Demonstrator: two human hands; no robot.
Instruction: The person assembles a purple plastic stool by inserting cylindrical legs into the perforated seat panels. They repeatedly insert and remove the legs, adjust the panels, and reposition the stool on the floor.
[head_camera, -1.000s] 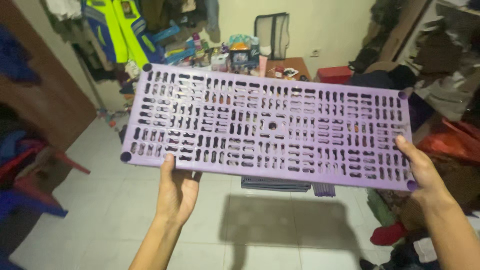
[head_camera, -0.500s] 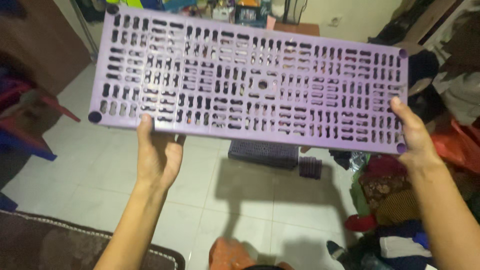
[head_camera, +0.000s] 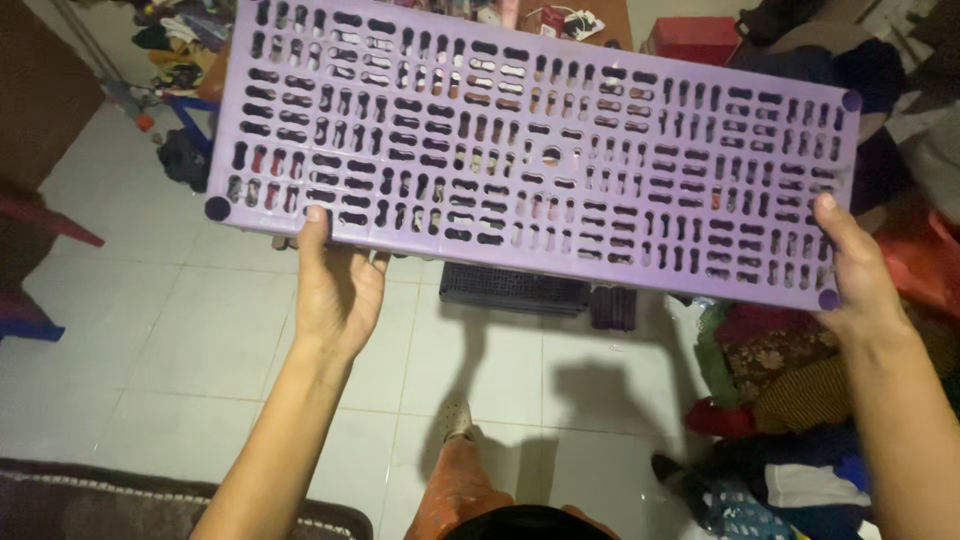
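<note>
Big purple plastic shelf panel (head_camera: 540, 150) full of holes, held up over the white tile floor (head_camera: 200, 340), left hand (head_camera: 335, 290) gripping its near edge, right hand (head_camera: 855, 280) gripping its right end

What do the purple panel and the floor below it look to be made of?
Panel: most likely moulded plastic with a matte lilac finish, judging by its uniform colour, the regular rows of slots and the darker round sockets at its corners. The left hand and right hand grip its near edge. Floor: probably glazed ceramic tile, pale and slightly glossy, with straight grout lines.
</note>
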